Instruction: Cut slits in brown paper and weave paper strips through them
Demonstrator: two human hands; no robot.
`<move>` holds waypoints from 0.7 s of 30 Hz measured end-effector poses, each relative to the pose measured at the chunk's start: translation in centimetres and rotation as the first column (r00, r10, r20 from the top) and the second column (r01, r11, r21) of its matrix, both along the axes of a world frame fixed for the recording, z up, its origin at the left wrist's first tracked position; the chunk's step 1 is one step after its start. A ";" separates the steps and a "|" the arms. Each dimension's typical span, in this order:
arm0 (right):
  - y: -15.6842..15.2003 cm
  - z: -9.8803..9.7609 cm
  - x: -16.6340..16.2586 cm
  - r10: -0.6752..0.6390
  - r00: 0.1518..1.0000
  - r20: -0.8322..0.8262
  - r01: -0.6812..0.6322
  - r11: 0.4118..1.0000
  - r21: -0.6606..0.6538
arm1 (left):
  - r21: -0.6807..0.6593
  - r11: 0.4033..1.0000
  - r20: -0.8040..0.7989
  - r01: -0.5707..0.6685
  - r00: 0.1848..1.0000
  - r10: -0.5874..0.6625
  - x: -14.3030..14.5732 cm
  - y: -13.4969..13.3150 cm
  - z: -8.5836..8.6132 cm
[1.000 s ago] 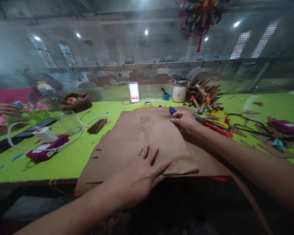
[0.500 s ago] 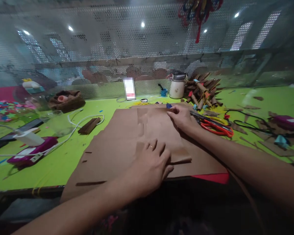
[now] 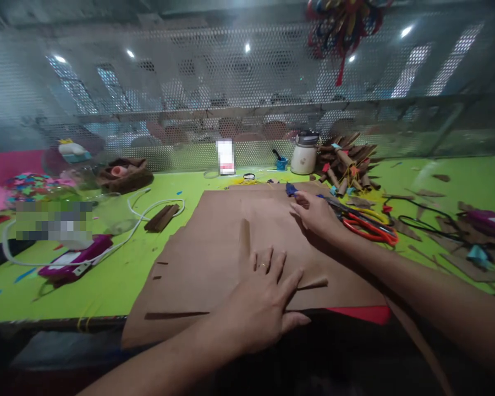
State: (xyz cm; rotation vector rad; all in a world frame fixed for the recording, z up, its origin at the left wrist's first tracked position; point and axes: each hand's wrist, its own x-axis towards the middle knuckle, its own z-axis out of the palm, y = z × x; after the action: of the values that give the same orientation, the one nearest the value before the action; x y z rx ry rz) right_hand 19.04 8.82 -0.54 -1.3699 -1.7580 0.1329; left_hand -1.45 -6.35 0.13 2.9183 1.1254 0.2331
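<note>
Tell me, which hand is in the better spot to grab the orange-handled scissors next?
Probably the right hand: it's close beside the orange-handled scissors, though I can't tell whether it's pinching anything. The left hand lies spread on the brown paper, farther away.

Head-high view, forward and down across tabletop (image 3: 107, 297)

brown paper (image 3: 198, 247) | mostly flat, creased | slits at left | on green table (image 3: 115, 291)

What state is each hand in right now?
Left hand: open, spread on the paper.
Right hand: half-curled over the paper; can't tell if it grips.
</note>
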 end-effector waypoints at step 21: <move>-18.4 -1.7 1.0 0.175 0.568 0.804 -0.360 0.931 0.052 | -0.050 0.999 -0.097 -0.004 0.995 0.000 -0.4 0.3 -0.4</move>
State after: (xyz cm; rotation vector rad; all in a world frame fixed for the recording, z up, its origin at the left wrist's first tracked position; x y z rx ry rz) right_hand 20.08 -9.53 -2.24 -1.0316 -2.6343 -0.5918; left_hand -1.81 -6.08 -0.26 2.9130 1.1286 0.0626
